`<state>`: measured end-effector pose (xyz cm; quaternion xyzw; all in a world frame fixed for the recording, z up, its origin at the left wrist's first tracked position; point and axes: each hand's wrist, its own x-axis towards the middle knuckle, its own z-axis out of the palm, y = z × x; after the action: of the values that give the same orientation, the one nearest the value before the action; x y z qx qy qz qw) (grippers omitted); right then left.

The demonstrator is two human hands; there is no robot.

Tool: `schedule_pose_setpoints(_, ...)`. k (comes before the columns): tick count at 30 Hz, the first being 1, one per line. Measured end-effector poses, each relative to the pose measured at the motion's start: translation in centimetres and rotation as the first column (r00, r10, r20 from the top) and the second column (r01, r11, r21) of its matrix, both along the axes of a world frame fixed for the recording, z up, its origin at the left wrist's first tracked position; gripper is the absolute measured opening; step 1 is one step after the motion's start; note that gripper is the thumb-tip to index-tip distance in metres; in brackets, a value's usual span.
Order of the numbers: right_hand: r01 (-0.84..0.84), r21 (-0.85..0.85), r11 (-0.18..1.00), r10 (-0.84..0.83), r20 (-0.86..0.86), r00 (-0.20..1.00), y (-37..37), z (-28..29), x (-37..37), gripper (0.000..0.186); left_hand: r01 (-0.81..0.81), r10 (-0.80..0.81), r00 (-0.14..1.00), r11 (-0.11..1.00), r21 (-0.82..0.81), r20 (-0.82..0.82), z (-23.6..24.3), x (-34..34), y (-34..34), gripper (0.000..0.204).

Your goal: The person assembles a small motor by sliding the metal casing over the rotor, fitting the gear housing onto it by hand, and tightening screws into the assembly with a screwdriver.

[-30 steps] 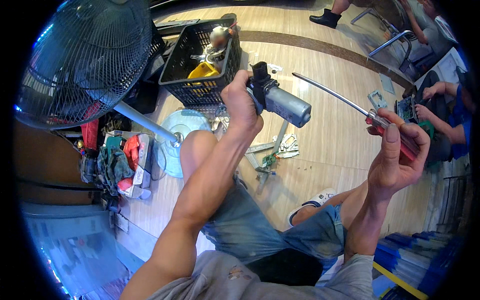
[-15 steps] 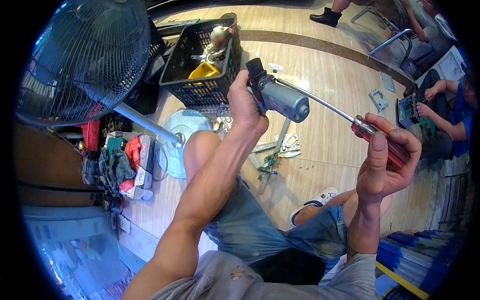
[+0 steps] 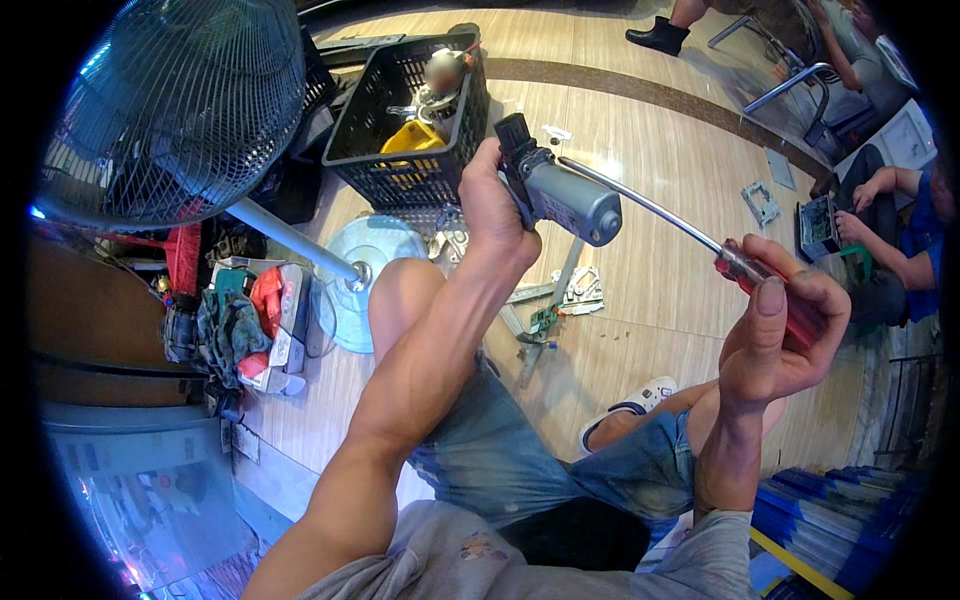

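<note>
My left hand (image 3: 497,212) is closed round the black gear housing of a small electric motor (image 3: 572,203), whose silver cylinder points right. In my right hand (image 3: 780,335) is a screwdriver (image 3: 660,212) with a red translucent handle and a long steel shaft. Its tip is by the upper side of the motor, near the joint of cylinder and black housing; I cannot tell whether it touches. Below the motor, metal strips and a green-and-silver part (image 3: 543,322) lie on the floor beside a pale metal plate (image 3: 580,290).
A black plastic crate (image 3: 400,175) holding a yellow part stands beyond my left hand. At the left are a standing fan (image 3: 190,120) and a box of rags (image 3: 285,345). Another person's hands (image 3: 858,205) work on a metal case (image 3: 818,228) at the right. Loose metal plates (image 3: 760,203) lie nearby.
My right hand and the screwdriver have shifted slightly right and down, and the tip sits a little farther right along the motor. The left hand still holds the motor.
</note>
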<state>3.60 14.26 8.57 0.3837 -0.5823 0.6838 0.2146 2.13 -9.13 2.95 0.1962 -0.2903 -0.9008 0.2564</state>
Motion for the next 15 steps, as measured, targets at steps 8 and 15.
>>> schedule_pose_setpoints(8,-0.017,-0.009,1.000,0.017,0.022,1.000,0.20,-0.17,-0.15,0.021,0.010,-0.010,1.000,1.000,0.001,0.006,0.17,0.04,0.22,0.017)
schedule_pose_setpoints(15,0.027,-0.038,0.999,-0.024,0.074,0.997,-0.11,-0.25,-0.09,0.031,0.009,-0.009,1.000,1.000,0.011,-0.005,-0.28,-0.05,0.01,0.017)
